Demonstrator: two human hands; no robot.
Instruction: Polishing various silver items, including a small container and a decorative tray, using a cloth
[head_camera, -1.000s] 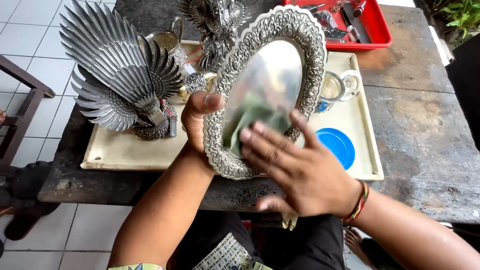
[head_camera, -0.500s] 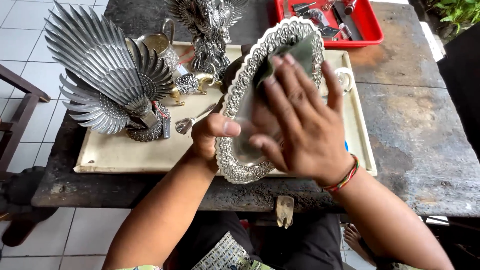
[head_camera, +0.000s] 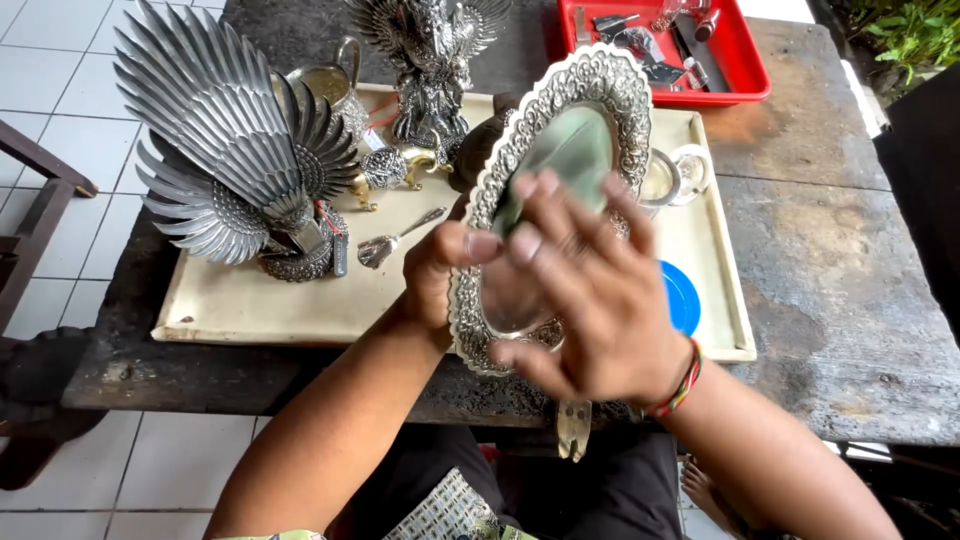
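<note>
An oval silver tray (head_camera: 590, 85) with an ornate embossed rim stands tilted over the table's near edge. My left hand (head_camera: 437, 272) grips its left rim, thumb over the front. My right hand (head_camera: 580, 295) lies flat against the tray's shiny middle, pressing a green cloth (head_camera: 560, 160) whose upper part shows above my fingers. A woven bracelet is on my right wrist.
Under the hands a cream serving tray (head_camera: 250, 305) carries a silver winged bird sculpture (head_camera: 230, 160), a winged figure statue (head_camera: 430, 60), a silver pitcher (head_camera: 335, 90), a small spoon (head_camera: 385, 248), a cup (head_camera: 670, 175) and a blue lid (head_camera: 682, 295). A red bin (head_camera: 740, 70) sits behind on the dark stone table (head_camera: 830, 260).
My right hand slid with the cloth from the tray's lower part up to its top, then back to its middle. The tray has tipped a little more upright.
</note>
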